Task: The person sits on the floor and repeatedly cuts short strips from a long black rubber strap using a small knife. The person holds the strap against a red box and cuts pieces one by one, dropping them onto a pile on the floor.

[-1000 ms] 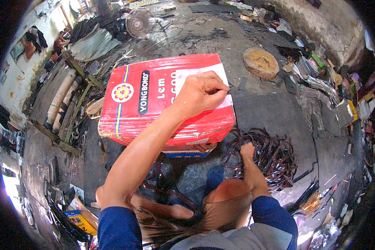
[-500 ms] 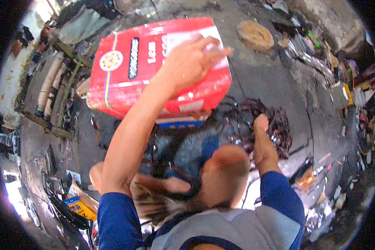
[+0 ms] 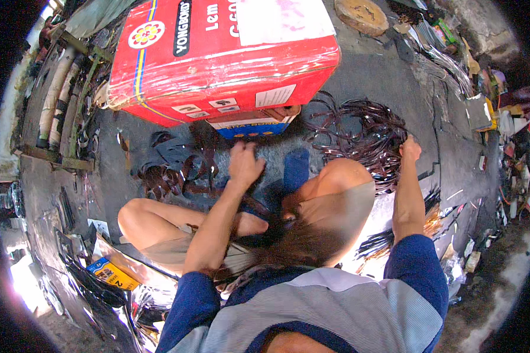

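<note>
a shiny, creased red carton (image 3: pixel 229 70) sits over a smaller blue box (image 3: pixel 259 130), filling the floor (image 3: pixel 388 73)'s far middle. glossy brown strips (image 3: pixel 365 132) lie in a looped heap off the carton's near right corner. the right hand (image 3: pixel 411 149) is at the heap's right edge, the left hand (image 3: pixel 245 163) just short of the blue box; both have bent fingers, and i can't tell if they grip anything. dark floor runs from heap to wood disc (image 3: pixel 362 16).
</note>
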`<state>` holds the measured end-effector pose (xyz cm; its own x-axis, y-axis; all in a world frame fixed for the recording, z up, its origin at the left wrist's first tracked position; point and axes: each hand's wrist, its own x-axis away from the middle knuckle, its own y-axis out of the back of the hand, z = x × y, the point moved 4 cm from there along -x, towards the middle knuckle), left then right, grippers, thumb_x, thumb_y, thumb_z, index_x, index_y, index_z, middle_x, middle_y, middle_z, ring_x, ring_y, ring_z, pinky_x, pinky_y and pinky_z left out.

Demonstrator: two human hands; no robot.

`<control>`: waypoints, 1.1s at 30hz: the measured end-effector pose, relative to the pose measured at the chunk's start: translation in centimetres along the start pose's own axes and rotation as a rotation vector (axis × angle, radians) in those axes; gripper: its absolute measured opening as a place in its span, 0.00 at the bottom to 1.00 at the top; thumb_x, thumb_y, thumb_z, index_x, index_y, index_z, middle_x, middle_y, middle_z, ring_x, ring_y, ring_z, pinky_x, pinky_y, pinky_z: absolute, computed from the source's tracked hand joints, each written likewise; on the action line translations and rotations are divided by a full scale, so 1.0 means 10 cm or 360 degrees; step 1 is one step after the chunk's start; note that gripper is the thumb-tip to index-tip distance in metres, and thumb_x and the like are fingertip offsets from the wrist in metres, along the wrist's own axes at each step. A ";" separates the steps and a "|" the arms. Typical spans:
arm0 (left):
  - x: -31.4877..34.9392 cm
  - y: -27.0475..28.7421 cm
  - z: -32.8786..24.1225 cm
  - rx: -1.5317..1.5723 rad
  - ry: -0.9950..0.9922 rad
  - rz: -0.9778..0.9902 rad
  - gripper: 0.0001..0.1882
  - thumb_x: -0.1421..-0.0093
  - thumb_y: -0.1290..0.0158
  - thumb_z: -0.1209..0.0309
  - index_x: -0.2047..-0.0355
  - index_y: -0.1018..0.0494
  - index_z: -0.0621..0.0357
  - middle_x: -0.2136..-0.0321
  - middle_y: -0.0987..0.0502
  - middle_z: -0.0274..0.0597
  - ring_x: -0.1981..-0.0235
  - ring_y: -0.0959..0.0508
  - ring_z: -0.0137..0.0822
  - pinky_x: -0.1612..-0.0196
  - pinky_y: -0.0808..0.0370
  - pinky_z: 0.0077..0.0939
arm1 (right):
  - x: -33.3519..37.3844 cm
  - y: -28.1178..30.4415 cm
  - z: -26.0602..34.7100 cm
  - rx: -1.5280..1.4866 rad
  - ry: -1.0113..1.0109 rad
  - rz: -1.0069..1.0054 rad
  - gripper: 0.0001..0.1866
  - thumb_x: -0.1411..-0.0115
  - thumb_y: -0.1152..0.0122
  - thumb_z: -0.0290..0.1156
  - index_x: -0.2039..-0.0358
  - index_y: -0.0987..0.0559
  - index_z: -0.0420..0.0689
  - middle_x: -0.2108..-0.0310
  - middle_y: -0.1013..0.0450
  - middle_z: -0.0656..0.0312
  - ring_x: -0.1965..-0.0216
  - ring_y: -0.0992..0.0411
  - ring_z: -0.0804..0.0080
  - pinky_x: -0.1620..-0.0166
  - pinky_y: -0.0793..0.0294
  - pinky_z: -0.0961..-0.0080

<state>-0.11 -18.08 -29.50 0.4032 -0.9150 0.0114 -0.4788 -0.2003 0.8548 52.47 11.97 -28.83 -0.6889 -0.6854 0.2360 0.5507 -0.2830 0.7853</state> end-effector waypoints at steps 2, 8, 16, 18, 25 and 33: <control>-0.02 -0.27 0.00 -0.0334 0.0172 0.0599 0.41 0.51 0.34 0.53 0.39 0.33 0.55 0.38 0.38 0.61 0.33 0.42 0.61 0.35 0.41 0.58 | -0.69 0.43 -0.67 0.0158 0.0423 0.0105 0.17 0.41 0.38 0.44 0.73 0.19 0.42 0.80 0.25 0.59 0.78 0.26 0.66 0.75 0.28 0.70; 0.07 0.24 0.81 -0.0568 0.0719 -0.0581 0.61 0.55 0.30 0.51 0.27 0.54 0.45 0.28 0.58 0.61 0.26 0.60 0.60 0.31 0.54 0.67 | 0.42 0.21 -0.94 -0.0353 0.0514 0.0647 0.11 0.38 0.35 0.38 0.70 0.21 0.43 0.80 0.27 0.67 0.82 0.31 0.82 0.83 0.34 0.83; 0.02 0.09 1.41 -0.0259 0.1109 0.0223 0.18 0.46 0.40 0.68 0.54 0.21 0.50 0.39 0.34 0.57 0.46 0.24 0.57 0.46 0.23 0.45 | 1.08 0.38 -0.68 -0.0562 0.0307 0.0841 0.07 0.35 0.38 0.34 0.64 0.20 0.44 0.73 0.25 0.69 0.74 0.26 0.83 0.74 0.25 0.84; 0.01 -0.10 1.06 -0.0200 0.0720 0.0471 0.10 0.46 0.40 0.67 0.63 0.17 0.49 0.53 0.21 0.53 0.55 0.19 0.56 0.47 0.22 0.41 | 1.34 0.37 -0.32 -0.0639 0.0418 0.0939 0.09 0.37 0.35 0.34 0.60 0.19 0.43 0.69 0.23 0.68 0.74 0.24 0.81 0.75 0.24 0.82; 0.14 1.04 -0.59 0.0103 0.0024 0.0533 0.07 0.47 0.38 0.68 0.70 0.19 0.56 0.63 0.18 0.49 0.59 0.19 0.50 0.52 0.24 0.39 | 2.92 0.86 1.32 -0.0531 0.1346 0.1381 0.09 0.36 0.36 0.31 0.57 0.19 0.42 0.65 0.23 0.68 0.64 0.25 0.80 0.58 0.26 0.80; 0.31 2.77 -1.34 0.1346 -0.0228 0.0138 0.12 0.44 0.41 0.77 0.80 0.33 0.61 0.81 0.31 0.29 0.75 0.32 0.18 0.71 0.32 0.19 | 4.78 1.41 2.20 -0.0528 0.2432 0.1991 0.50 0.57 0.19 0.30 0.34 0.36 0.46 0.41 0.31 0.56 0.37 0.34 0.62 0.36 0.33 0.64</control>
<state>-1.70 -21.74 1.11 0.2635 -0.9631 -0.0554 -0.9461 -0.2692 0.1799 16.95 -9.97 6.13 0.8712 -0.4130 -0.2655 0.4908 0.7491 0.4449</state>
